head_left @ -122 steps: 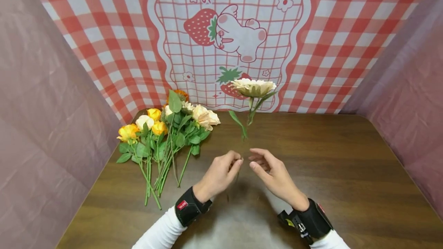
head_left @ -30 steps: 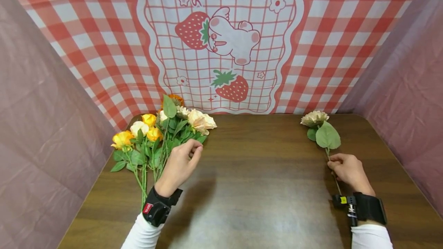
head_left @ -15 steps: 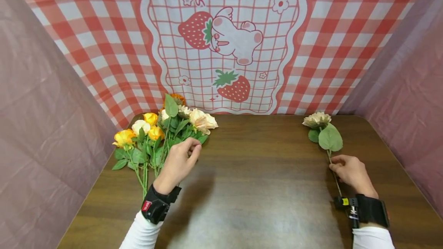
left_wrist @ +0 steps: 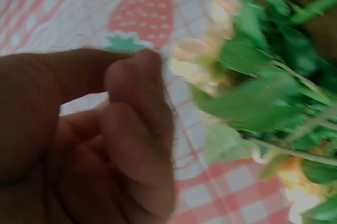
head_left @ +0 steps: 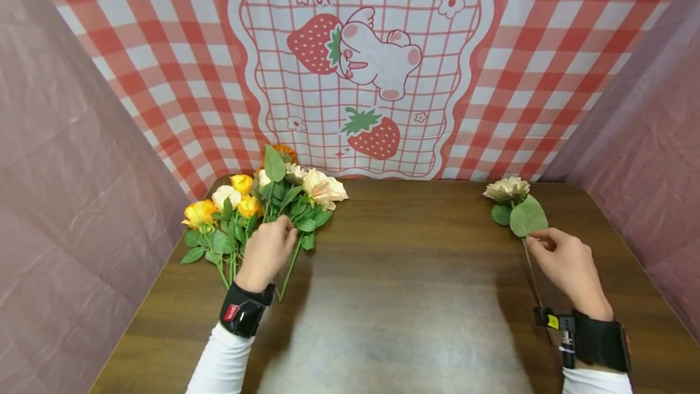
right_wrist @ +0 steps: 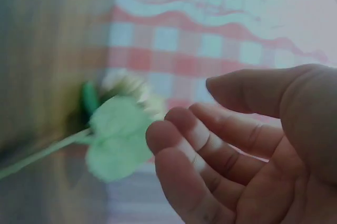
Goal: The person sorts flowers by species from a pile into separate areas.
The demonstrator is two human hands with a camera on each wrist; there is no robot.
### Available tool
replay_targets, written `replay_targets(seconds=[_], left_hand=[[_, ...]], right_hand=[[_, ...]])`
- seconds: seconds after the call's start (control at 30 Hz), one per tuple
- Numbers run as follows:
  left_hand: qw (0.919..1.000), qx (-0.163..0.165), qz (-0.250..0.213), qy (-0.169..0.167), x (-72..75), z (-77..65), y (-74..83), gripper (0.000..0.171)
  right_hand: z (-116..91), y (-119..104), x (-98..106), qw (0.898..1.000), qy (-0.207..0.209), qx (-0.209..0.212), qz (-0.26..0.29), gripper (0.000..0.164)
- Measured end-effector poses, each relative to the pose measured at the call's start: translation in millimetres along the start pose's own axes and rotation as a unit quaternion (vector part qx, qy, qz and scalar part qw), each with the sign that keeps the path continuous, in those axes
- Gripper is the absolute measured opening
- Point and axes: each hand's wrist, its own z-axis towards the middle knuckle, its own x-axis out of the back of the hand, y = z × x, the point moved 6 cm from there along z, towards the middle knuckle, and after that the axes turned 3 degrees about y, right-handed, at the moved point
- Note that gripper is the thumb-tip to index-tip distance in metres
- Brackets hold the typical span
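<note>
Above the stems of a flower pile at the left hovers my left hand (head_left: pixel 267 254), its fingers loosely curled; in the left wrist view the hand (left_wrist: pixel 126 129) holds nothing and the pile lies beside it. A single cream, many-petalled flower (head_left: pixel 507 190) with broad green leaves lies on the right of the table, stem toward me. My right hand (head_left: pixel 566 266) is just right of its stem. The right wrist view shows the fingers (right_wrist: pixel 179 182) relaxed, apart from the leaf (right_wrist: pixel 118 137) and stem. The pile has yellow roses (head_left: pixel 199 214), a peach flower (head_left: pixel 324 188) and green leaves.
The brown wooden table (head_left: pixel 404 272) stretches between the pile and the single flower. A strawberry-print checked cloth (head_left: pixel 361 65) hangs behind it, and pinkish curtains (head_left: pixel 71 157) close off both sides. An orange flower (head_left: pixel 285 152) sits at the pile's back.
Earlier both hands were at the middle with the cream flower upright in the left. It then lay at the right in my right hand, which has now let go. My left hand moved left over the pile.
</note>
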Motion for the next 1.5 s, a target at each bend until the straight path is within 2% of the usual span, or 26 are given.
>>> replay_targets(seconds=[0.13, 0.23, 0.47, 0.63, 0.77, 0.97, 1.13, 1.27, 1.4, 1.5], left_hand=[[0.9960, 0.040, 0.049, -0.062, -20.4, -0.1, -20.8, 0.013], [0.9912, 0.064, 0.074, -0.089, -31.8, -0.6, -33.8, 0.017], [0.9826, 0.118, 0.109, -0.093, -40.4, -0.8, -51.1, 0.011], [0.9795, 0.125, 0.124, -0.098, -41.6, 0.4, -55.7, 0.014], [0.9830, 0.101, 0.130, -0.081, -39.7, 1.1, -54.7, 0.013], [0.9893, 0.065, 0.130, -0.014, -28.4, 2.6, -47.4, 0.015], [0.9906, 0.040, 0.126, 0.033, -22.2, 3.1, -44.2, 0.015], [0.9907, 0.032, 0.119, 0.058, -19.9, 3.3, -44.3, 0.015], [0.9909, 0.031, 0.111, 0.069, -19.6, 3.0, -45.0, 0.013], [0.9921, 0.037, 0.107, 0.055, -22.0, 2.6, -46.5, 0.014]], right_hand=[[-3.7, -23.4, 10.1, 0.999, 0.025, 0.026, 0.011, 0.029], [-8.5, -39.0, 14.3, 0.999, 0.025, 0.039, 0.018, 0.030], [-16.8, -65.9, 15.6, 0.998, 0.015, 0.058, 0.016, 0.029], [-20.0, -76.5, 13.4, 0.997, 0.007, 0.072, 0.020, 0.026], [-21.5, -81.4, 9.4, 0.996, -0.004, 0.086, 0.020, 0.023], [-21.9, -88.7, 4.1, 0.994, -0.006, 0.110, 0.019, 0.019], [-22.0, -90.7, 2.3, 0.994, -0.008, 0.110, 0.020, 0.019], [-22.1, -91.1, 0.1, 0.994, -0.021, 0.106, 0.021, 0.020], [-22.2, -91.8, -1.5, 0.994, -0.026, 0.107, 0.024, 0.020], [-22.2, -92.2, -2.6, 0.994, -0.028, 0.108, 0.023, 0.020]])
